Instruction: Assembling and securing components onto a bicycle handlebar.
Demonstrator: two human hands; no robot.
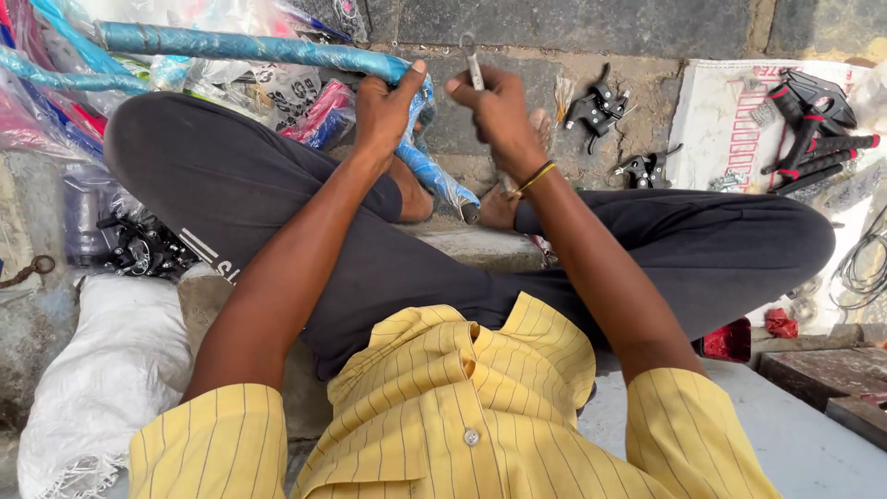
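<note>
A blue bicycle frame tube (249, 46) wrapped in clear plastic runs across the top left and bends down between my knees. My left hand (383, 106) grips this tube near its bend, thumb up. Just to the right, my right hand (499, 111) is closed around a small metal spanner (471, 65), whose open jaw points up above my fingers. I sit cross-legged in dark trousers, with a bare foot (504, 208) under the tube's lower end.
Black brake levers (596, 106) lie on the stone floor at the upper right. More black-and-red parts (813, 139) rest on a white printed sack (725, 120). A white sack (111, 370) and a bag of black parts (143, 245) sit to my left. Cables (864, 268) coil at the right edge.
</note>
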